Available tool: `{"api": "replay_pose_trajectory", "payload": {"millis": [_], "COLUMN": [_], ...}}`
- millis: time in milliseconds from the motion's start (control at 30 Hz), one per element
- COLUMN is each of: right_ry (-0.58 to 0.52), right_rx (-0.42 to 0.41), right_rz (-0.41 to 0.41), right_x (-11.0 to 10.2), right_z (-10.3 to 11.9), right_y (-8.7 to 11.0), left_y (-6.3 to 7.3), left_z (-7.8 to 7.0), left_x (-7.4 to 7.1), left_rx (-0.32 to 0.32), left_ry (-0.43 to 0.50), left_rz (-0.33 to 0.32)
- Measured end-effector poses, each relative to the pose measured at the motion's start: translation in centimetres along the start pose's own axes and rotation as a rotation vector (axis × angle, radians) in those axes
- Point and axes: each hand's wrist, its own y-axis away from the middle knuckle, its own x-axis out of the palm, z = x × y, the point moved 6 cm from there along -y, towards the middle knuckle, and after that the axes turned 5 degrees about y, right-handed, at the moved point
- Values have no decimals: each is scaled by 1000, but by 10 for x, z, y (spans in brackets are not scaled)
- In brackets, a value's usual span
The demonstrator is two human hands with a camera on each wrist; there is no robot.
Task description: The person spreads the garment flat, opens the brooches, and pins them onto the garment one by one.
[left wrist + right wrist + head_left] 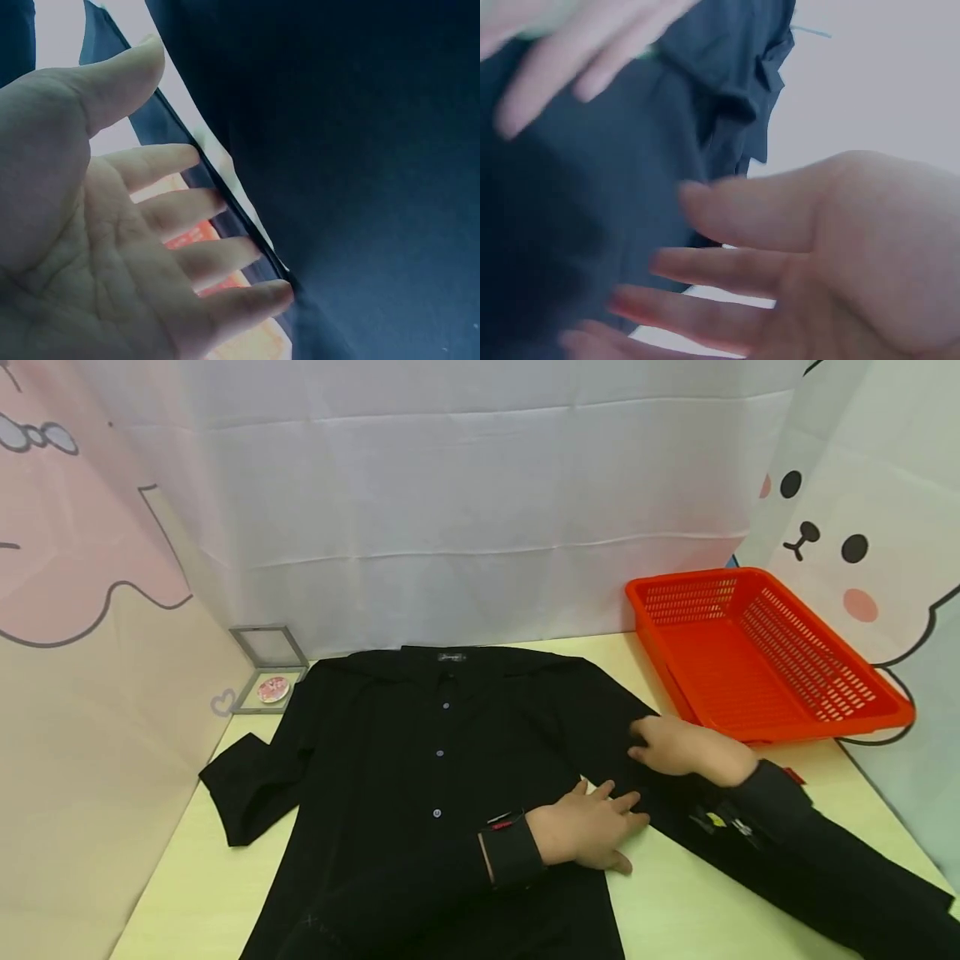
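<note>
A black button-up shirt (pixel 375 752) lies front side up on the table, its collar (pixel 452 657) at the far edge. My left hand (pixel 592 827) has its fingers spread flat beside the shirt's right side, fingertips at the sleeve's lower edge. Over the right-hand sleeve (pixel 611 702) is my right hand (pixel 686 747), fingers loosely extended with nothing between them. That sleeve runs toward the lower right, partly hidden by my own black-sleeved forearm. The opposite sleeve (pixel 251 789) bends outward at the left. In the right wrist view, the fingers (pixel 720 270) overlap dark cloth (pixel 615 187).
A red plastic basket (pixel 757 727) stands at the back right, close to the sleeve. At the back left is an open grey-framed case (pixel 268 670) with a round pink item (pixel 273 689) in it. A white curtain (pixel 480 527) hangs behind the pale yellow table (pixel 180 877).
</note>
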Motion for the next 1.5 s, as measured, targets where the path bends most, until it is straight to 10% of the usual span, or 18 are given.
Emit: {"api": "replay_pose_trajectory", "payload": {"millis": [200,400,667,800,1000,1500], "right_ry": [-111,-128,-78,-21,-3,-66], "right_rx": [-142,-137,-39,0,24,17], "right_rz": [-198,-129,-53,-19,26,-23], "right_x": [-23,-25,-19,-17,-21,-35], "right_z": [41,53,48,41,26,12], "right_y": [-75,-124,-154,-163,-176,-194], "left_y": [0,11,59,74,73,39], "left_z": [-1,-3,31,57,82,99], "left_x": [10,4,-23,-16,15,61], "left_rx": [-85,30,191,56,-195,-285], "left_ry": [-19,24,53,103,271,274], "left_rz": [74,91,-227,-280,-100,58]}}
